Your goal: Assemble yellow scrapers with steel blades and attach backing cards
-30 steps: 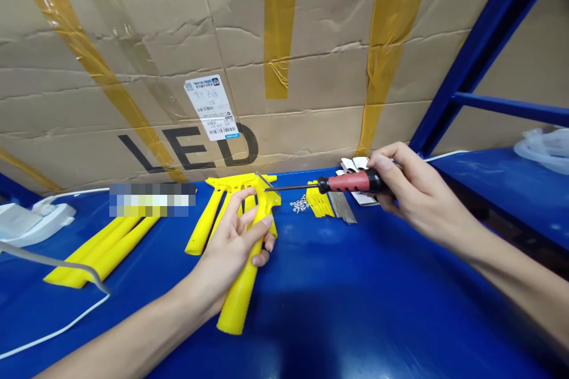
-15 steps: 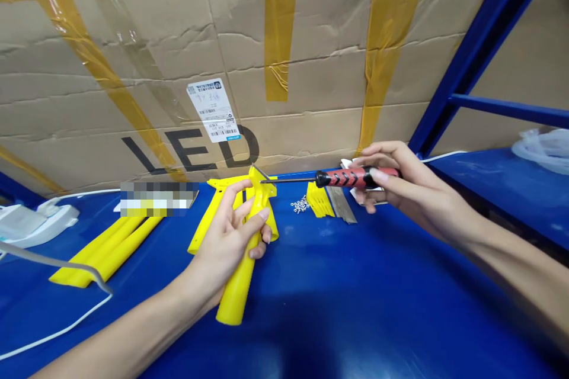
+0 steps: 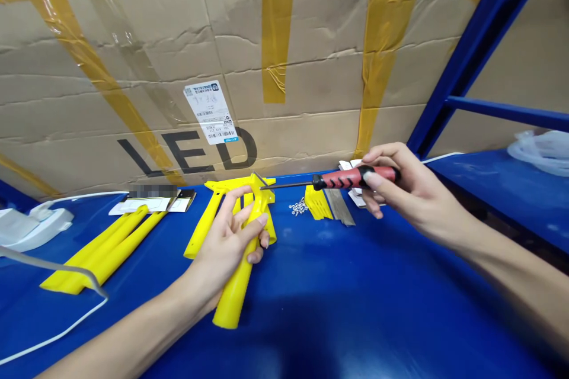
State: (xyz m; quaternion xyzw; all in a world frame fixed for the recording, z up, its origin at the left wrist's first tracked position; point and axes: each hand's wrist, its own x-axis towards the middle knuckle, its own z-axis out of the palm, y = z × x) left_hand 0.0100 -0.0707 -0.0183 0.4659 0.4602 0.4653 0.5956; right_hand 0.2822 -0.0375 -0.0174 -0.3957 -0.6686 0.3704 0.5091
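Observation:
My left hand (image 3: 235, 231) is wrapped round a yellow plastic handle (image 3: 235, 296), its lower end pointing toward me. My right hand (image 3: 400, 189) grips a red and black screwdriver (image 3: 338, 179), held level. The screwdriver's tip meets the head of the yellow handle, beside a thin blade edge; the exact contact is too small to tell. More yellow handles (image 3: 202, 228) lie behind my left hand. To their right are small screws (image 3: 297, 207), a stack of small yellow pieces (image 3: 317, 204) and grey metal blades (image 3: 340, 207).
Yellow handles with card tops (image 3: 106, 249) lie at left on the blue table (image 3: 355, 308). A white device (image 3: 35, 228) and cable are at far left. A large taped cardboard box (image 3: 320, 89) stands behind. A blue metal frame (image 3: 462, 65) and coiled clear tubing (image 3: 540, 151) are at right.
The screwdriver has tilted slightly, its handle end a little higher, and the fingers of my right hand have shifted on it. The whole view has moved slightly.

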